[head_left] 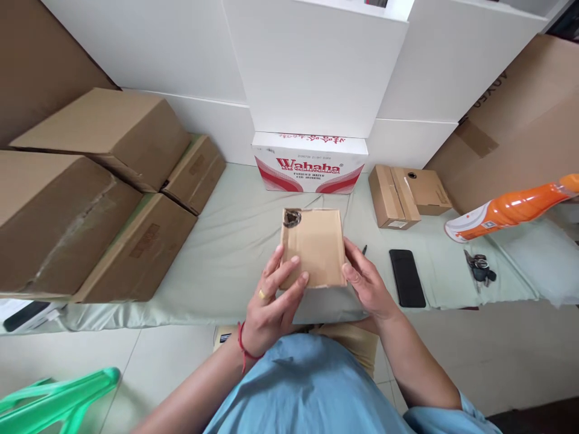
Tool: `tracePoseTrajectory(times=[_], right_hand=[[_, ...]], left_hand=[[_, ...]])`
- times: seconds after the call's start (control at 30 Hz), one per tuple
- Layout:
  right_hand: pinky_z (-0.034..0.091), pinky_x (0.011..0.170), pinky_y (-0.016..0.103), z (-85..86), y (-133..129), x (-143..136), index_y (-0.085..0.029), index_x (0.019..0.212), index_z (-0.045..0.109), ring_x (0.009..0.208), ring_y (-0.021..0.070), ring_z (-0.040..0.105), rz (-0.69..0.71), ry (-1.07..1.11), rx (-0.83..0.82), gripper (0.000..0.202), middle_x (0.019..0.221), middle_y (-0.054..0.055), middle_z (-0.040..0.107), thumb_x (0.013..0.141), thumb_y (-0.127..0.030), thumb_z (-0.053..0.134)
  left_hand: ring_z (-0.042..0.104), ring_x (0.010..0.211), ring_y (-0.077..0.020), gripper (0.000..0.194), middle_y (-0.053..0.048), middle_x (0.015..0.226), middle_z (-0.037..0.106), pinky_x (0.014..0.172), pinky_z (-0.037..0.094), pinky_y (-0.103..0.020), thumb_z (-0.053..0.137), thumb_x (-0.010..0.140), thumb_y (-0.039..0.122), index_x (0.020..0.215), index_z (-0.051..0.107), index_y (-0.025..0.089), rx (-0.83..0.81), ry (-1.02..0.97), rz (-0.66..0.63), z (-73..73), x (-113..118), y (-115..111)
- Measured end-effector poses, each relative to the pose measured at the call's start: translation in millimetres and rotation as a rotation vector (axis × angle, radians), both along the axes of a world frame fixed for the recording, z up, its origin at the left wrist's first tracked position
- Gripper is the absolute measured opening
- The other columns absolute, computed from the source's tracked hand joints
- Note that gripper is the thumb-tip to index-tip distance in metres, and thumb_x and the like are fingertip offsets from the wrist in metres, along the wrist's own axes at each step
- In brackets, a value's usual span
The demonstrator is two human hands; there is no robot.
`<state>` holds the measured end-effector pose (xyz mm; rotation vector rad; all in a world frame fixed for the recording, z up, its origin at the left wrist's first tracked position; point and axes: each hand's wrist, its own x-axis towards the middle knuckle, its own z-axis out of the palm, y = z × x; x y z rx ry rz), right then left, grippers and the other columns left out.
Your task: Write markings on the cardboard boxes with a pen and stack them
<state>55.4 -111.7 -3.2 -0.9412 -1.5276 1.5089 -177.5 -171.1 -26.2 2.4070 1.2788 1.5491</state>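
Observation:
A small cardboard box (316, 244) with a black scribbled mark in its upper left corner is between my two hands, over the near part of the table. My left hand (275, 301), with a ring and a red string bracelet at the wrist, grips its left side, several fingertips lying on the top face. Along the right edge, my right hand (368, 280) holds it with the thumb at the near corner. The box's underside is hidden. A dark pen (364, 249) shows partly just beyond my right hand.
Large cardboard boxes (113, 241) are stacked at the left. A white and red Wahaha carton (311, 166) stands at the back. To the right are smaller boxes (394, 196), a black phone (407, 278), an orange bottle (511, 211) and keys (482, 268). A green stool (67, 392) stands below left.

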Motion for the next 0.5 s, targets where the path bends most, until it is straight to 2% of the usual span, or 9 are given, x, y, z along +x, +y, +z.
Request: tracePoseTrajectory(times=[0.1, 0.2, 0.3, 0.4, 0.47, 0.5], right_hand=[[0.043, 0.13, 0.052, 7.6, 19, -13, -0.032, 0.173, 0.034, 0.162, 0.0303, 0.044, -0.12, -0.069, 0.223, 0.077, 0.18, 0.008, 0.037, 0.105, -0.052, 0.065], [0.031, 0.137, 0.056, -2.2, 43, -16, -0.029, 0.171, 0.038, 0.168, 0.0295, 0.032, -0.222, -0.225, 0.426, 0.074, 0.181, 0.009, 0.033, 0.104, -0.049, 0.065], [0.032, 0.136, 0.056, -25.1, 57, -16, -0.025, 0.166, 0.045, 0.166, 0.0288, 0.037, -0.273, -0.256, 0.391, 0.07, 0.177, 0.013, 0.04, 0.103, -0.048, 0.064], [0.043, 0.13, 0.055, -44.6, 58, -12, -0.022, 0.16, 0.052, 0.156, 0.0281, 0.051, -0.299, -0.199, 0.252, 0.063, 0.169, 0.016, 0.051, 0.103, -0.047, 0.063], [0.05, 0.125, 0.054, -49.1, 55, -3, -0.021, 0.154, 0.057, 0.146, 0.0276, 0.061, -0.358, -0.194, 0.177, 0.058, 0.158, 0.017, 0.062, 0.103, -0.048, 0.062], [0.052, 0.122, 0.054, -49.1, 53, 6, -0.021, 0.151, 0.059, 0.142, 0.0278, 0.064, -0.408, -0.219, 0.163, 0.056, 0.154, 0.017, 0.065, 0.102, -0.048, 0.062]], left_hand=[[0.034, 0.167, -0.0366, 0.039, -0.017, 0.156, 0.062, 0.126, 0.048, -0.064, 0.064, 0.099, 0.001, 0.133, 0.063, 0.022, 0.039, -0.029, -0.007, -6.3, 1, 41], [0.04, 0.164, -0.0315, 0.038, -0.021, 0.169, 0.05, 0.124, 0.051, -0.059, 0.059, 0.105, 0.014, 0.141, 0.052, 0.024, -0.1, -0.181, 0.02, -17.3, 0, 70], [0.048, 0.16, -0.03, 0.049, -0.024, 0.168, 0.05, 0.123, 0.053, -0.054, 0.059, 0.104, 0.015, 0.151, 0.048, 0.023, -0.147, -0.064, -0.017, -30.8, -1, 81], [0.042, 0.163, -0.0303, 0.062, -0.021, 0.166, 0.054, 0.132, 0.039, -0.059, 0.063, 0.1, 0.01, 0.159, 0.05, 0.025, -0.082, 0.19, -0.064, -42.2, 4, 85], [0.04, 0.164, -0.0285, 0.067, -0.018, 0.168, 0.053, 0.137, 0.029, -0.061, 0.059, 0.101, 0.006, 0.163, 0.048, 0.029, -0.062, 0.272, -0.069, -46.1, 8, 92], [0.04, 0.164, -0.0274, 0.069, -0.017, 0.168, 0.053, 0.137, 0.028, -0.061, 0.054, 0.101, 0.003, 0.164, 0.047, 0.03, -0.049, 0.286, -0.073, -46.9, 10, 97]])
